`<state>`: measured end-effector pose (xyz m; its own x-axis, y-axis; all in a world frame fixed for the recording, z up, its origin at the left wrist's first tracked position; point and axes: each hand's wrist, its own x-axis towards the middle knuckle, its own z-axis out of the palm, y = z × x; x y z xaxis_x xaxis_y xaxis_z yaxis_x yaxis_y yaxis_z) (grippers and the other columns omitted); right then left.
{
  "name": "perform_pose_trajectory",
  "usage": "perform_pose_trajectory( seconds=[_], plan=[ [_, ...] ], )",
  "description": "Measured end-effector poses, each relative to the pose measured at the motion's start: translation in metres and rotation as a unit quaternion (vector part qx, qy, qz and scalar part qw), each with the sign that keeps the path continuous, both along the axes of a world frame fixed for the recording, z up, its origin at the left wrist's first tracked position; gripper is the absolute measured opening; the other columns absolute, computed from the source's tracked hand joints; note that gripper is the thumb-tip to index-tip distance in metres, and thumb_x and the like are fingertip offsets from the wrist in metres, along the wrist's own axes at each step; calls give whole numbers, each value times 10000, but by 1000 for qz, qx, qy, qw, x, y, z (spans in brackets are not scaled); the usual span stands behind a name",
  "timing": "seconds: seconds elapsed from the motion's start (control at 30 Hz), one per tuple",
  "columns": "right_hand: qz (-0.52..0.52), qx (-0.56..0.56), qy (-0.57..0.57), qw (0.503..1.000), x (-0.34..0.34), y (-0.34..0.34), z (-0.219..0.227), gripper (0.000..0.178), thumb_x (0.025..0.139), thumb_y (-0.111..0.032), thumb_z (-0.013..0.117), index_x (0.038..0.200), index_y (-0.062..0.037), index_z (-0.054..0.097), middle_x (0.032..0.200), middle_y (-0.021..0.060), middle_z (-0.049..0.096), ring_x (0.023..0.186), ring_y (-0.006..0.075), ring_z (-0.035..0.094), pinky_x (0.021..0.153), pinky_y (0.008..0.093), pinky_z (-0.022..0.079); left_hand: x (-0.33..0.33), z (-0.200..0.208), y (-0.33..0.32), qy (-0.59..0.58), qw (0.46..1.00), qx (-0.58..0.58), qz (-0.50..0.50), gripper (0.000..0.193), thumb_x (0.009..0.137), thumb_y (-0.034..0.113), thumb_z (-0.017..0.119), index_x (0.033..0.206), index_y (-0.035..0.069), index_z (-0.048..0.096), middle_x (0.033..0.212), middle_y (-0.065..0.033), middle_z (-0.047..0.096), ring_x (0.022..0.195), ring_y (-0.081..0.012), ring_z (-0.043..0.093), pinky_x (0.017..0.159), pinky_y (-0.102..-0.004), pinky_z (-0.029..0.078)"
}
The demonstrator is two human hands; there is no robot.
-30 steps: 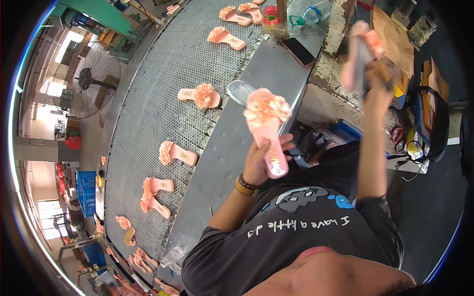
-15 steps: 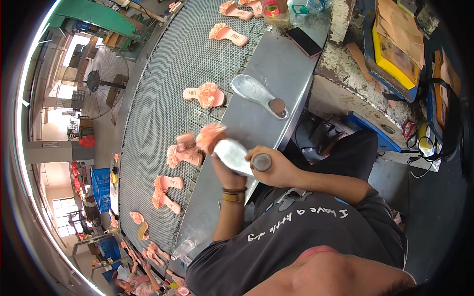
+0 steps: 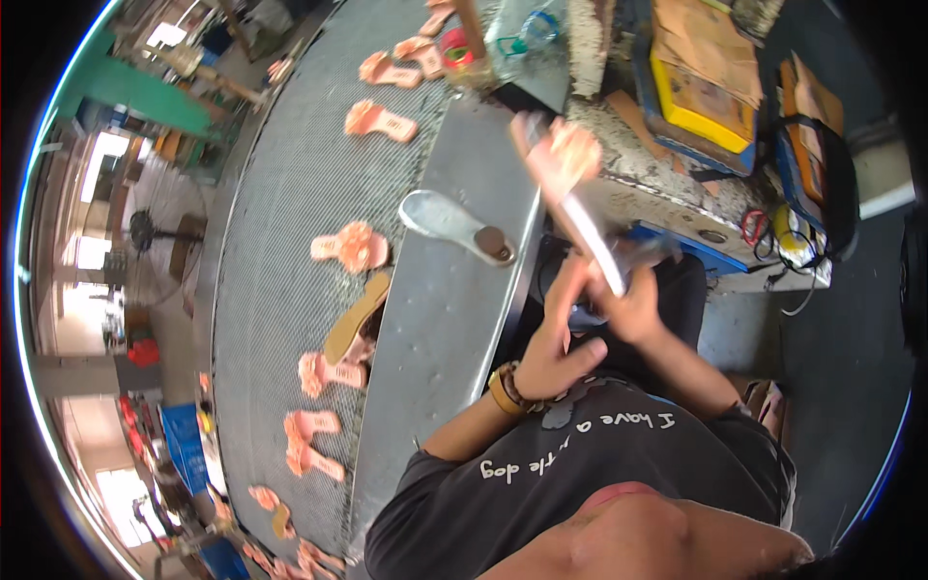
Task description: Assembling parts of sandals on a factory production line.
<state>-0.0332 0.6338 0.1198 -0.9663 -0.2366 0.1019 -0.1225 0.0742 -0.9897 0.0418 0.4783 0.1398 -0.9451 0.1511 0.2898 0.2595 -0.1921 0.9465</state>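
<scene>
My right hand point(image 3: 633, 302) is closed around the lower end of a blurred, shiny metal shoe last point(image 3: 592, 232). A pink slipper with a ruffled flower point(image 3: 570, 155) is at the far end of that last, tilted up above the table edge. My left hand point(image 3: 556, 358) is beside it, fingers stretched toward the last and thumb apart; whether the fingertips touch it I cannot tell. A second metal last point(image 3: 449, 224), with a brown round piece at one end, lies flat on the metal ledge point(image 3: 416, 319) to the left.
A mesh conveyor belt point(image 3: 271, 319) carries several pink flower slippers point(image 3: 353, 246). One slipper point(image 3: 353, 324) shows its tan sole at the belt's edge. At right, a worn bench point(image 3: 677, 208) holds a yellow tray point(image 3: 701, 106), red-handled scissors point(image 3: 754, 227) and cables. A dark phone point(image 3: 522, 100) lies far back.
Both hands have moved right, away from the belt, and the last with its slipper has swung upward. My left hand has come off the slipper. The slipper at the belt edge now shows its sole.
</scene>
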Motion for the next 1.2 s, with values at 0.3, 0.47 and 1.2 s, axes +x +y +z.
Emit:
perform_pose_trajectory(
  seconds=[0.3, 0.47, 1.2],
  plan=[
    [-349, 566, 55, 745, -211, 95, 113, 782, 859, -710, 610, 993, 55, 692, 913, 279, 741, 905, 404, 747, 800, 483, 597, 2, -4, -27, -23, 969, -161, -185, 426, 988, 71, 593, 1408, 10, 573, 1302, -163, 688, 1240, -290, 637, 1080, -393, 463],
    [-360, 592, 112, 712, -267, 108, 101, 743, 864, -696, 618, 1007, 22, 743, 944, 266, 747, 922, 438, 735, 787, 476, 603, 13, -26, -52, -158, 981, -100, -50, 357, 1019, 39, 543, 1368, -15, 593, 1276, -154, 687, 1202, -221, 643, 1050, -353, 476],
    [-432, 539, 352, 631, -279, 116, 100, 731, 948, -647, 577, 1134, 54, 672, 1268, 222, 625, 1190, 444, 571, 985, 494, 497, -341, -58, -82, -135, 759, -583, 257, 1029, 834, 610, 740, 1560, 8, 327, 1349, -298, 544, 1271, -441, 540, 1064, -491, 462]
  ],
)
